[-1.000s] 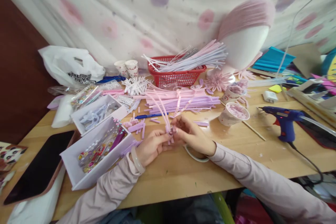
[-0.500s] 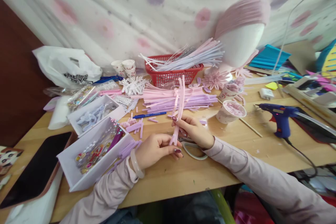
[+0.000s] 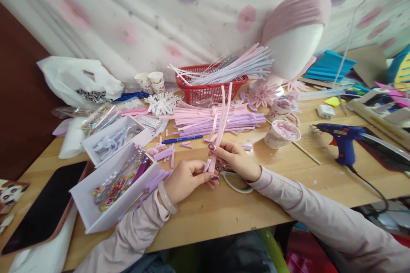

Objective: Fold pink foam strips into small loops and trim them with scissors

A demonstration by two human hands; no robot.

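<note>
Pink pipe cleaners (image 3: 221,123) stand nearly upright between my hands, their upper ends spread apart in a narrow V. My right hand (image 3: 235,158) pinches them around the middle, thumb in front. Lower down, my left hand (image 3: 192,175) has its thumb and fingers closed at their bottom ends, where a short piece sticks up beside them. Just under my right hand lie scissors (image 3: 237,187), partly hidden, with pale handles. Behind my hands rest bundles of pink and purple pipe cleaners (image 3: 188,119). Short purple cut pieces (image 3: 165,153) are scattered to the left.
Left are a white box of beads and charms (image 3: 86,213), a second box (image 3: 92,149) and a phone (image 3: 41,209). A red basket (image 3: 205,93) and a foam head (image 3: 293,51) stand behind. A glue gun (image 3: 344,145) and paper cup (image 3: 272,138) are on the right.
The upper ends of the pink pipe cleaners have spread apart, where they were close together. My left hand has shifted slightly up and left at the bottom ends.
</note>
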